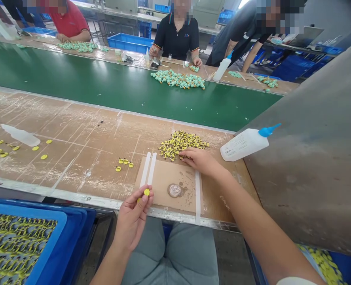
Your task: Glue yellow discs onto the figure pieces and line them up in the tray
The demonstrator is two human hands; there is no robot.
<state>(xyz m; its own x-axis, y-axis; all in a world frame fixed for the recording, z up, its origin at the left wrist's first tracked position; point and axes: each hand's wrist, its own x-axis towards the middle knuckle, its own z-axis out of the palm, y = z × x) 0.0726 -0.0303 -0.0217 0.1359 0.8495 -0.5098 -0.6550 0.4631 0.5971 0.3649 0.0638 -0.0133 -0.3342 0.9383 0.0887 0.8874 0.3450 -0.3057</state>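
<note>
My left hand point(133, 215) is raised above the table's front edge, shut on a flat yellow disc point(146, 192) between finger and thumb. My right hand point(200, 162) reaches across a cardboard sheet point(166, 186), its fingertips at the edge of a heap of small yellow-and-black parts point(183, 144). Whether those fingers hold a part is hidden. On the cardboard lies a round glue smear point(174, 190), with white strips point(145, 170) along its left side. A few assembled yellow pieces point(124, 162) sit just left of the sheet.
A glue bottle with a blue nozzle point(246, 143) lies right of the heap, against a grey metal panel point(306, 158). A blue crate of yellow-and-black parts point(15, 245) sits low left. Beyond the work surface runs a green conveyor belt point(104, 87), with co-workers and teal parts across it.
</note>
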